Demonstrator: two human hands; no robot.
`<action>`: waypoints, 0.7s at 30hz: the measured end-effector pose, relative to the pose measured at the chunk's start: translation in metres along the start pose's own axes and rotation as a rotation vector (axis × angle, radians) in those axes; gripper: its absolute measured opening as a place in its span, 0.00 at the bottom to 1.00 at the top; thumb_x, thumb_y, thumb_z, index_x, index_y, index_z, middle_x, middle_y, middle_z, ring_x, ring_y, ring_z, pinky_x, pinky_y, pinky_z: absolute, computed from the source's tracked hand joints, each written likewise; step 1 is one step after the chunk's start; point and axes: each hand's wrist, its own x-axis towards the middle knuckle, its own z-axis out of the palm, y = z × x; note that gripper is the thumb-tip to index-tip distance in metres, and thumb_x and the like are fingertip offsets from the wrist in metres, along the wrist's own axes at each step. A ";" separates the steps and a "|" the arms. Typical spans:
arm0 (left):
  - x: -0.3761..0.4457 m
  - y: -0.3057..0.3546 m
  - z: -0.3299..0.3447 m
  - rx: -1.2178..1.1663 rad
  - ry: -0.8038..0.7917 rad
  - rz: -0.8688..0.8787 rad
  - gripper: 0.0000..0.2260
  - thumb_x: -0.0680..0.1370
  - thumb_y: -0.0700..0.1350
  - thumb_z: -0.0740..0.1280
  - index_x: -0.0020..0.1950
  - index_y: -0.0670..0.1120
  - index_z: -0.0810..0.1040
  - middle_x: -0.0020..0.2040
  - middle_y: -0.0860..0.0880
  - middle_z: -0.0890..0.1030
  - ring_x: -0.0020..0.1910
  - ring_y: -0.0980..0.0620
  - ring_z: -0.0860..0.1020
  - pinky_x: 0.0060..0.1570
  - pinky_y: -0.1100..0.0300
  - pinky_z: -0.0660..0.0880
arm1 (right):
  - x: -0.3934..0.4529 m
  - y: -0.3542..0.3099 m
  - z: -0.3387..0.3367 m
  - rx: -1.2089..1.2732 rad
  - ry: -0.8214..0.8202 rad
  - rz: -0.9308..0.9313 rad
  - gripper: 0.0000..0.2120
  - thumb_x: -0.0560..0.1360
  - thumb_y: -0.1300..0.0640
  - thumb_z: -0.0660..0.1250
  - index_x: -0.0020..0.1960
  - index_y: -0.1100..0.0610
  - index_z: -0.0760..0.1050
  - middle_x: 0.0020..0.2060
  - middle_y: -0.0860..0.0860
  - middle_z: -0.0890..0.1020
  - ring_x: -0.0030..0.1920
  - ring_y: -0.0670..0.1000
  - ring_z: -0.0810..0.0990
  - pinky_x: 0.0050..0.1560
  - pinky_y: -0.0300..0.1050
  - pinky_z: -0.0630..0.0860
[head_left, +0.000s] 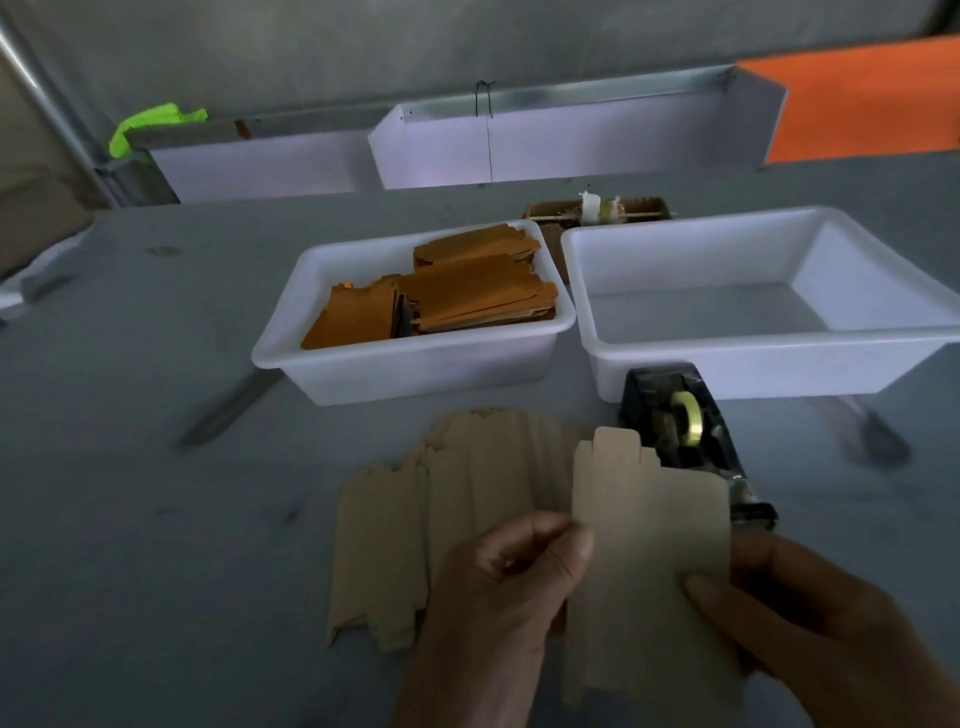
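While curled, left fingers (574, 543) at card (649, 530) edge.

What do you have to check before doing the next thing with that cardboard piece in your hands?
1. Both left hand and right hand grip the cardboard piece: ok.
2. Only one piece is picked up: cannot tell.
3. Tape dispenser is close by, just behind the piece: ok.
4. A loose tape end is ready to pull: cannot tell.
5. Right tub has room: ok, nothing shows inside.
6. Spare pile lies flat on the table: ok.
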 end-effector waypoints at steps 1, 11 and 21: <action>-0.001 -0.001 0.000 0.018 0.023 0.028 0.05 0.63 0.51 0.75 0.34 0.62 0.84 0.34 0.53 0.84 0.34 0.57 0.80 0.37 0.65 0.77 | -0.001 -0.001 0.000 -0.025 0.019 -0.023 0.12 0.66 0.66 0.73 0.36 0.48 0.83 0.30 0.54 0.84 0.27 0.48 0.80 0.27 0.39 0.76; 0.004 -0.001 -0.003 0.125 0.082 0.138 0.08 0.73 0.45 0.70 0.40 0.58 0.85 0.37 0.53 0.85 0.36 0.57 0.81 0.41 0.65 0.77 | -0.001 0.003 0.002 0.121 -0.015 -0.150 0.17 0.56 0.47 0.77 0.45 0.47 0.84 0.38 0.54 0.86 0.36 0.50 0.84 0.34 0.41 0.81; 0.006 -0.001 -0.004 0.113 0.018 0.134 0.05 0.72 0.46 0.71 0.40 0.57 0.85 0.36 0.50 0.84 0.34 0.58 0.79 0.40 0.65 0.77 | 0.000 0.010 0.012 0.303 -0.045 -0.124 0.33 0.46 0.39 0.81 0.45 0.56 0.82 0.41 0.59 0.84 0.38 0.52 0.82 0.36 0.43 0.79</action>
